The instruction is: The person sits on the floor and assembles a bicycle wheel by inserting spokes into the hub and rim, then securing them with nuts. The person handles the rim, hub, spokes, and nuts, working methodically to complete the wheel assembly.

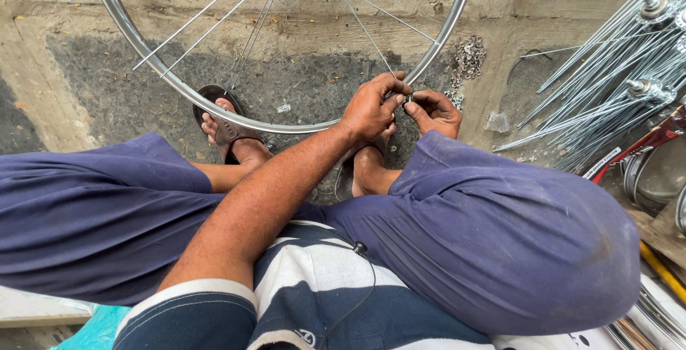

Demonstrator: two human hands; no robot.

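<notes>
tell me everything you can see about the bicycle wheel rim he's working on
The wheel rim is a shiny silver metal hoop with no tyre, standing upright on the concrete floor; its top is cut off by the frame. Thin metal spokes run up from it toward a hub out of view. The left hand and right hand pinch at the rim's lower right part, where a spoke meets it.
</notes>
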